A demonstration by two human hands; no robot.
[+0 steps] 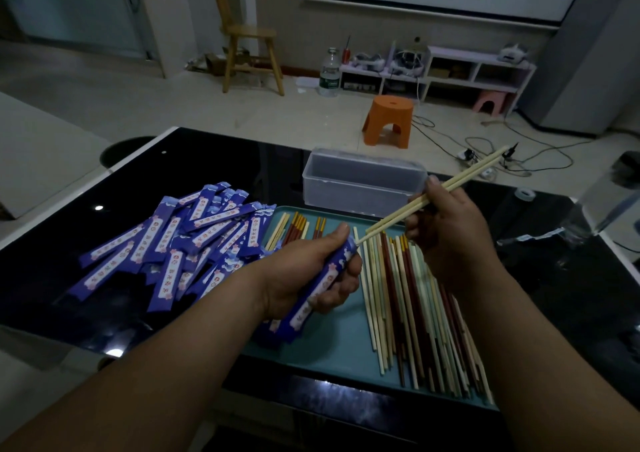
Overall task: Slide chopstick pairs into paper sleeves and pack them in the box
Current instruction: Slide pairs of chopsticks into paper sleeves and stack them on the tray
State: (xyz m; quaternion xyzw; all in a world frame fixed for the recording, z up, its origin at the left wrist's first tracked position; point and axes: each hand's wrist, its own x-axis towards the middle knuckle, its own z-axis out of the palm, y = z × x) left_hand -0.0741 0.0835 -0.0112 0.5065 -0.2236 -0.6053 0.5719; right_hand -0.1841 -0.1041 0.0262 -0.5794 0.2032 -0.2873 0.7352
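Note:
My left hand [308, 271] grips a blue paper sleeve [304, 307] above the teal tray [332, 347], its mouth facing up and right. My right hand [446, 229] pinches a pair of pale chopsticks [460, 179] that slants from upper right down to the sleeve's mouth, tips just at the opening. Many loose chopsticks [415, 306], pale and dark red, lie on the tray's right half; a few more chopsticks [294, 229] lie at its far left corner. A clear plastic box [360, 184] stands behind the tray, and nothing shows inside it.
A heap of blue paper sleeves [180, 243] covers the black glass table [86, 236] left of the tray. Crumpled clear plastic [568, 223] and a tape roll [524, 193] lie at the right. An orange stool [389, 120] and cables sit on the floor beyond.

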